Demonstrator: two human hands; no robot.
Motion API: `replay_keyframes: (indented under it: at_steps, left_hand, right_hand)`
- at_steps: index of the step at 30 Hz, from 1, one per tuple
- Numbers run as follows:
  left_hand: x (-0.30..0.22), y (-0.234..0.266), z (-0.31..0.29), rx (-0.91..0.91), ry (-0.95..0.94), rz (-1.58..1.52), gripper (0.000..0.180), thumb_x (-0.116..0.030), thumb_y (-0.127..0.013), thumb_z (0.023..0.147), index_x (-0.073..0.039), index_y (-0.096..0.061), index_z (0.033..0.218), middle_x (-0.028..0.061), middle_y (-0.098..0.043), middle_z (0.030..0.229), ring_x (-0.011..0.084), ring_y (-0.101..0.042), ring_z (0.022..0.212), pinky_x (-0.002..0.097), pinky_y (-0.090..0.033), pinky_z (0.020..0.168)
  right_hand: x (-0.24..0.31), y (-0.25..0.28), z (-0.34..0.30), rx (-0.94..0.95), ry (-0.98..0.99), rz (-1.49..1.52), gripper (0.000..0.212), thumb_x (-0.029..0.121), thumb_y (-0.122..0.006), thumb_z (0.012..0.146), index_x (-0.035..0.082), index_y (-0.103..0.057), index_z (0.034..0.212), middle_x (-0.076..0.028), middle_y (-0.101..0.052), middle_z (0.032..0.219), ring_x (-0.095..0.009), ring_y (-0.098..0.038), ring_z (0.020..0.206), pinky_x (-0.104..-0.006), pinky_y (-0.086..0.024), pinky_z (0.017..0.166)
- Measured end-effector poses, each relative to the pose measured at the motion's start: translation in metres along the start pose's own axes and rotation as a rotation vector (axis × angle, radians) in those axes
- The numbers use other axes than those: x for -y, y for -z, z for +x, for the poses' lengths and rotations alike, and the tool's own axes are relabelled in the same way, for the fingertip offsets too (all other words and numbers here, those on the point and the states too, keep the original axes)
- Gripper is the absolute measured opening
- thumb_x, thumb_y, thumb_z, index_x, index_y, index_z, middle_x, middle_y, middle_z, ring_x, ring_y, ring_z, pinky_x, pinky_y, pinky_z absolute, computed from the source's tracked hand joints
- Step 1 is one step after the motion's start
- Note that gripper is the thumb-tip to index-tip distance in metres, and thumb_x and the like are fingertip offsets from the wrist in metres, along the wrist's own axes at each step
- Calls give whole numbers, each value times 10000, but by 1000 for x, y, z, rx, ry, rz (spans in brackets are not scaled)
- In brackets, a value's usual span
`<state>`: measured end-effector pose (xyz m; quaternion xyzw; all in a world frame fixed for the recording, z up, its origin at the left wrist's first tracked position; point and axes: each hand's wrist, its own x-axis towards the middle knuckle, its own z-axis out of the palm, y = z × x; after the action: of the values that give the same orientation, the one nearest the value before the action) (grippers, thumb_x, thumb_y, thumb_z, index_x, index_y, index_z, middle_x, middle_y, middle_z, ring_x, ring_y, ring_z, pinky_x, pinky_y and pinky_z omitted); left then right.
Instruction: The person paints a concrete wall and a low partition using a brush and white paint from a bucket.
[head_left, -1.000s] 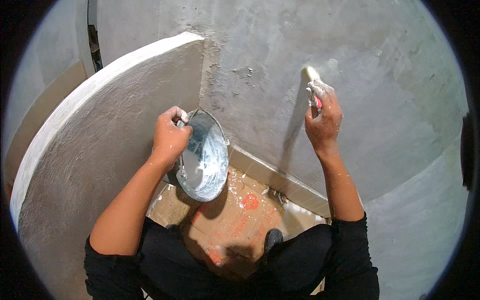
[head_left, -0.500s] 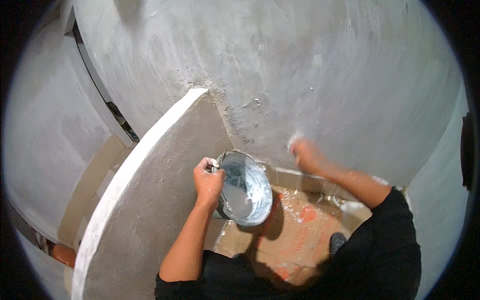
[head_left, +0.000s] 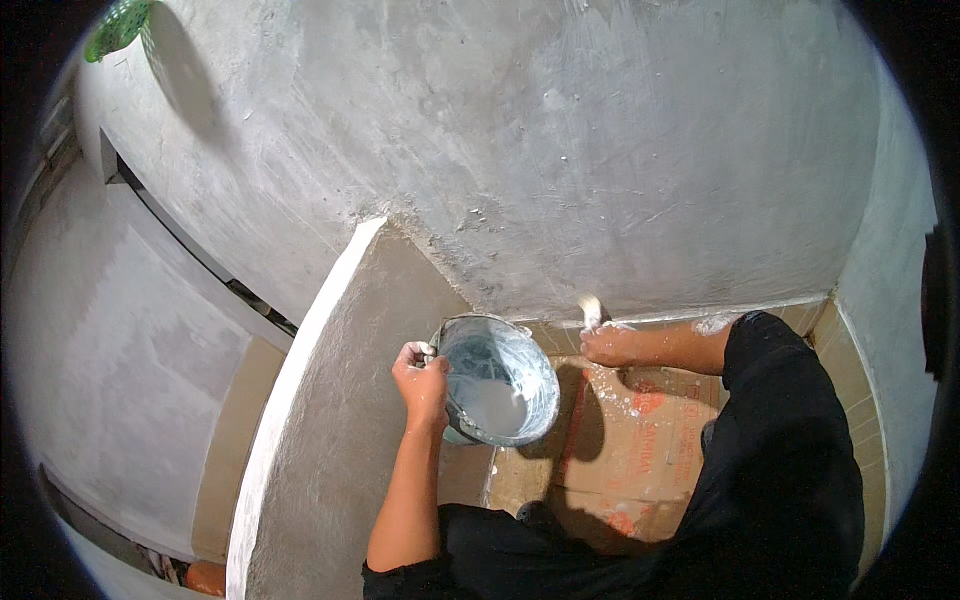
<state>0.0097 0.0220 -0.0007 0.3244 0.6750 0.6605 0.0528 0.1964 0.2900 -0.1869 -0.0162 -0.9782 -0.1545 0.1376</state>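
My left hand, smeared with white, is closed on the handle at the left edge of a bucket. The bucket tilts so that its mouth shows. Pale, watery paint lies in it, and white streaks coat its inner wall. To the right, my right hand is wrapped round a paintbrush with its pale bristles pointing up. The bristles are at the foot of the grey plastered wall, just above the tiled strip; whether they touch it I cannot tell. My fingers hide most of the brush handle.
A low partition with a white top edge stands left of the bucket. Paint-spattered cardboard covers the floor below. A side wall closes the right. A green object shows at the upper left.
My right hand has come down the wall with the brush, from above its lower edge to the tile strip. The view has shifted, bringing in the green object. My left hand still holds the bucket.
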Motion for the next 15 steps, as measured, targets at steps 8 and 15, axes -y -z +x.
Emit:
replay_keyframes:
  at_steps: [8,15]
  left_hand:
    - [-19,17,-10,-42,-53,192,172,85,-591,721,-64,-529,782,-29,-508,709,70,-457,625,246,-373,546]
    - [-14,4,12,137,4,453,118,6,-641,730,-2,-560,816,76,-575,719,154,-538,657,310,-441,607]
  right_hand:
    - [-51,199,72,-706,-322,554,209,14,-582,810,33,-625,1014,-225,-634,985,-389,-614,918,-462,-487,794]
    - [-56,83,33,-298,75,-146,289,107,-551,878,17,-613,1145,-214,-581,1268,-401,-572,1190,-438,-534,951]
